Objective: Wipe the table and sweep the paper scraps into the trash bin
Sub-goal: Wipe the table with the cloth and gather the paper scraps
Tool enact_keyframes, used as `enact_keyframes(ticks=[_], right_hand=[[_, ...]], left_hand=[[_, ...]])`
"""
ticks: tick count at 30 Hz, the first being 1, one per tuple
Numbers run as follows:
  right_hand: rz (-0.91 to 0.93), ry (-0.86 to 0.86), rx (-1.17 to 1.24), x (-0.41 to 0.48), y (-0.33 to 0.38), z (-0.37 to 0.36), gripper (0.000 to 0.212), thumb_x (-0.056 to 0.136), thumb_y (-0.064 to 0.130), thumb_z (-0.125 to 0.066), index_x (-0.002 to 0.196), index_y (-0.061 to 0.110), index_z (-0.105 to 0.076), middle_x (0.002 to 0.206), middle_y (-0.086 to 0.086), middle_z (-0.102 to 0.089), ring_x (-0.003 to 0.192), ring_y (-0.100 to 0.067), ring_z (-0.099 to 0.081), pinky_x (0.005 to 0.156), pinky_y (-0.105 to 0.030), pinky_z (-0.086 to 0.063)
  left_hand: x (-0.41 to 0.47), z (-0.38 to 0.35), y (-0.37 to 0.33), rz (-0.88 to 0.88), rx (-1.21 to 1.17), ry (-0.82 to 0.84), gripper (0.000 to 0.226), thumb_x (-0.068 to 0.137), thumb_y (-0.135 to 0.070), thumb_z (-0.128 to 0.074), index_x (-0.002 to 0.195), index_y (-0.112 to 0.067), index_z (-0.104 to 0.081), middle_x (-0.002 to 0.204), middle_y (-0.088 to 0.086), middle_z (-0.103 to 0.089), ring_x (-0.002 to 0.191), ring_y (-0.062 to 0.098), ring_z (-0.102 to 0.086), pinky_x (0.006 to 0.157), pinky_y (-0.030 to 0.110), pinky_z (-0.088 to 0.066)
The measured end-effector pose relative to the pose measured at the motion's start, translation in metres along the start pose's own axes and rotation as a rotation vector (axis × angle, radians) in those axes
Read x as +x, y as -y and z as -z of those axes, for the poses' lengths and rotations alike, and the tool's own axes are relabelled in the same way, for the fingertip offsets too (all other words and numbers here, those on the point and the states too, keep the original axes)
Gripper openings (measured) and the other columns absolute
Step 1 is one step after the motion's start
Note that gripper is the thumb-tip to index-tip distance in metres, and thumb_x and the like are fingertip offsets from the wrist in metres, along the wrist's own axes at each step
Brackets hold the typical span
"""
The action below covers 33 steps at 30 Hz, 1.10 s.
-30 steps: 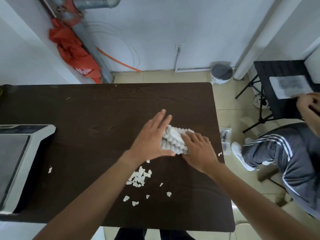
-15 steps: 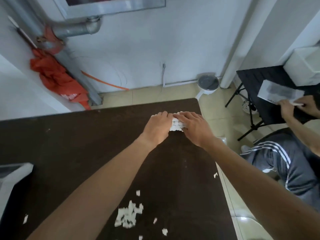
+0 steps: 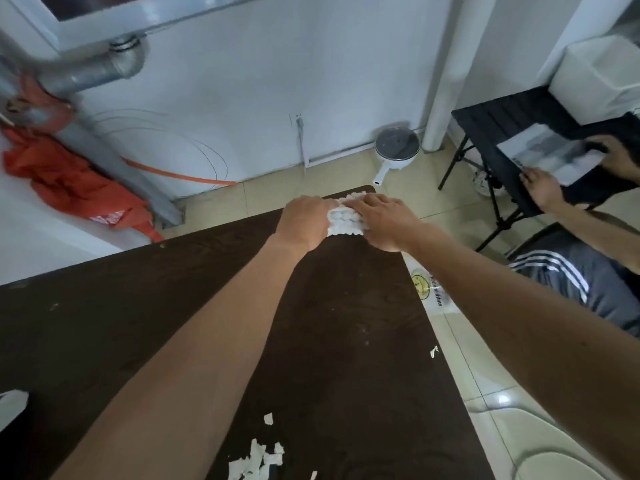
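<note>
A white textured cloth [image 3: 344,221] lies at the far right corner of the dark brown table [image 3: 104,323]. My left hand [image 3: 304,221] presses on its left side and my right hand [image 3: 386,221] lies flat on its right side; both arms are stretched far forward. A pile of white paper scraps [image 3: 256,462] sits near the table's front edge, with one scrap [image 3: 268,418] just beyond it and another [image 3: 433,351] at the right edge. No trash bin is recognisable in view.
A plastic bag [image 3: 431,292] lies on the tiled floor right of the table. A seated person [image 3: 588,271] handles papers at a black folding table [image 3: 512,133]. A white pot [image 3: 396,147] stands by the wall. Orange fabric [image 3: 65,178] hangs on a pipe.
Both hands have pushed the cloth from mid-table to the far right corner. The camera followed forward, so the scrap pile now lies near the bottom of the view.
</note>
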State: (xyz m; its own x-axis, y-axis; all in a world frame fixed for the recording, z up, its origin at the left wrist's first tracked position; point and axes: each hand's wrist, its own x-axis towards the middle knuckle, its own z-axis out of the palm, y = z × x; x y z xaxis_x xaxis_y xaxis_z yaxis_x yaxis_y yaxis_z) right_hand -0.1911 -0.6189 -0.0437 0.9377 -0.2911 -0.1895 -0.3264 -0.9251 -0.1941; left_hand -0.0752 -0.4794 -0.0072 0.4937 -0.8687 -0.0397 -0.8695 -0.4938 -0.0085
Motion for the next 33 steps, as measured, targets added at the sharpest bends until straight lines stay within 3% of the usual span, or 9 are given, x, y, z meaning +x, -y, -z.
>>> enact_keyframes(ticks=[13, 20, 23, 28, 33], right_hand=[[-0.097, 0.153, 0.018, -0.065, 0.017, 0.0, 0.058, 0.092, 0.022, -0.052, 0.145, 0.035, -0.035, 0.143, 0.0, -0.042, 0.133, -0.026, -0.038, 0.102, -0.046, -0.043], [-0.196, 0.191, 0.092, -0.152, 0.047, -0.015, 0.06, 0.089, 0.019, -0.053, 0.144, 0.037, -0.036, 0.144, 0.001, -0.041, 0.133, -0.024, -0.037, 0.1, -0.046, -0.043], [-0.239, 0.168, 0.109, -0.196, 0.057, -0.026, 0.061, 0.087, 0.02, -0.055, 0.144, 0.037, -0.037, 0.144, 0.001, -0.042, 0.133, -0.025, -0.038, 0.101, -0.046, -0.041], [-0.348, 0.106, 0.162, -0.267, 0.079, -0.048, 0.064, 0.087, 0.024, -0.057, 0.146, 0.036, -0.037, 0.149, 0.003, -0.04, 0.137, -0.024, -0.035, 0.103, -0.042, -0.041], [-0.485, 0.018, 0.162, -0.325, 0.123, -0.075, 0.063, 0.086, 0.03, -0.06, 0.145, 0.037, -0.037, 0.146, 0.003, -0.042, 0.133, -0.024, -0.039, 0.1, -0.042, -0.045]], left_hand=[[-0.061, -0.016, -0.026, -0.063, -0.137, 0.052, 0.042, 0.096, -0.032, -0.066, 0.137, -0.028, -0.061, 0.113, 0.007, -0.072, 0.103, 0.024, -0.063, 0.087, 0.036, -0.054], [-0.123, -0.013, -0.053, -0.156, -0.211, 0.106, 0.027, 0.093, -0.026, -0.066, 0.119, -0.019, -0.069, 0.103, 0.007, -0.069, 0.103, 0.023, -0.059, 0.082, 0.033, -0.05], [-0.154, -0.013, -0.07, -0.222, -0.218, 0.128, 0.025, 0.092, -0.024, -0.066, 0.117, -0.019, -0.069, 0.103, 0.005, -0.069, 0.103, 0.022, -0.057, 0.081, 0.034, -0.05], [-0.2, -0.009, -0.096, -0.371, -0.19, 0.16, 0.038, 0.093, -0.022, -0.065, 0.132, -0.023, -0.065, 0.112, 0.007, -0.069, 0.112, 0.026, -0.056, 0.09, 0.04, -0.051], [-0.246, -0.013, -0.106, -0.478, -0.185, 0.159, 0.039, 0.093, -0.015, -0.063, 0.131, -0.021, -0.064, 0.12, 0.006, -0.069, 0.118, 0.026, -0.054, 0.093, 0.038, -0.047]])
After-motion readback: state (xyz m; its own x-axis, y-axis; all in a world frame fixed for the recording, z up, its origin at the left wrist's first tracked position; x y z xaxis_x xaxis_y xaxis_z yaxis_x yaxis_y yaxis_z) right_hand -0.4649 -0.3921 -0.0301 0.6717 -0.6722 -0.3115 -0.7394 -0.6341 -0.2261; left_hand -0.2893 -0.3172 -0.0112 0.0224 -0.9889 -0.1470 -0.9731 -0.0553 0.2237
